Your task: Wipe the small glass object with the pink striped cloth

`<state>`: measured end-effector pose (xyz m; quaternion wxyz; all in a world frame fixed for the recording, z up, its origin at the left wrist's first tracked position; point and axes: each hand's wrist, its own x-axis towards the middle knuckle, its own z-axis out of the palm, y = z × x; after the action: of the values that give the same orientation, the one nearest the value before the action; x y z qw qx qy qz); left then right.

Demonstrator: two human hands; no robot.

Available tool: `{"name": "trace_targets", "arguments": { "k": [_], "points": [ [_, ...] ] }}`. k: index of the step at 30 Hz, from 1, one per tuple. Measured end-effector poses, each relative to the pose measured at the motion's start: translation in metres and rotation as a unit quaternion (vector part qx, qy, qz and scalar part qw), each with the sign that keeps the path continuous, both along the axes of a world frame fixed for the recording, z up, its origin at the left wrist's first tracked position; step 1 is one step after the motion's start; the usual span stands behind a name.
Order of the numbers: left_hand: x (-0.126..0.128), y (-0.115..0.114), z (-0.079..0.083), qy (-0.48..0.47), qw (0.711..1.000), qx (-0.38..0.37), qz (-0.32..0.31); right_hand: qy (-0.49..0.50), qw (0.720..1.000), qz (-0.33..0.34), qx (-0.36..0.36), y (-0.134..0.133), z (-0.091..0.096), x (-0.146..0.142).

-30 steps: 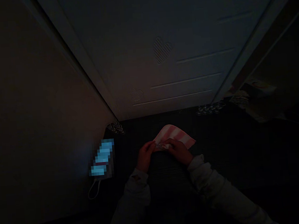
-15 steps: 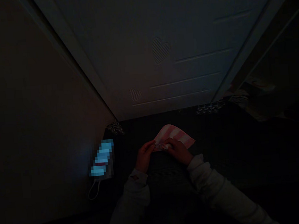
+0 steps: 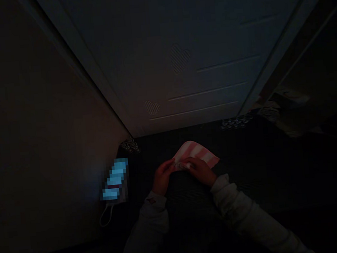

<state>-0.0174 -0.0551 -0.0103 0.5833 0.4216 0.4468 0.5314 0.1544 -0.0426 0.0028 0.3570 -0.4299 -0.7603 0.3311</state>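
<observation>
The scene is very dark. A pink and white striped cloth (image 3: pixel 199 152) lies on a dark surface just ahead of me. My left hand (image 3: pixel 163 178) pinches its near left edge with closed fingers. My right hand (image 3: pixel 200 171) lies on the cloth's near edge, fingers curled on it. A small pale bit shows between the two hands; I cannot make out what it is. Both arms wear light sleeves.
A lit phone screen (image 3: pixel 115 179) with a looped strap (image 3: pixel 106 217) lies to the left by the wall. A door with heart marks (image 3: pixel 180 57) stands ahead. Small shiny objects (image 3: pixel 129 145) cluster at the door's foot, more shiny objects (image 3: pixel 235 122) at right. Cluttered items (image 3: pixel 282 110) sit at far right.
Both hands stay on the cloth's near edge with only tiny finger shifts. The picture has grown slightly darker.
</observation>
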Motion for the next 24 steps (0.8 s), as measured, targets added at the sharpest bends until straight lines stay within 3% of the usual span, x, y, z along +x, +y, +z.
{"name": "trace_targets", "arguments": {
  "k": [6, 9, 13, 18, 24],
  "points": [
    [0.0007, 0.0001, 0.0018, 0.015, 0.999, -0.004, 0.028, -0.010, 0.999, -0.028, -0.020, -0.0004, -0.0005, -0.0010],
    [-0.0004, -0.0016, 0.0057, 0.135, 0.987, 0.045, 0.077, -0.011, 0.999, -0.032, -0.026, -0.0009, -0.0003, -0.0012],
    [-0.0039, -0.0028, 0.0057, 0.298, 0.941, 0.102, 0.122, -0.018, 0.999, -0.041, -0.009, -0.0008, -0.0015, -0.0008],
    [-0.0045, -0.0014, -0.0012, 0.357, 0.927, 0.077, 0.087, -0.010, 1.000, -0.028, -0.009, -0.0001, -0.0036, -0.0007],
    [-0.0042, -0.0031, 0.0027, 0.350, 0.930, 0.094, 0.054, -0.009, 1.000, 0.000, -0.003, 0.0011, -0.0054, 0.0012]
  ]
}}
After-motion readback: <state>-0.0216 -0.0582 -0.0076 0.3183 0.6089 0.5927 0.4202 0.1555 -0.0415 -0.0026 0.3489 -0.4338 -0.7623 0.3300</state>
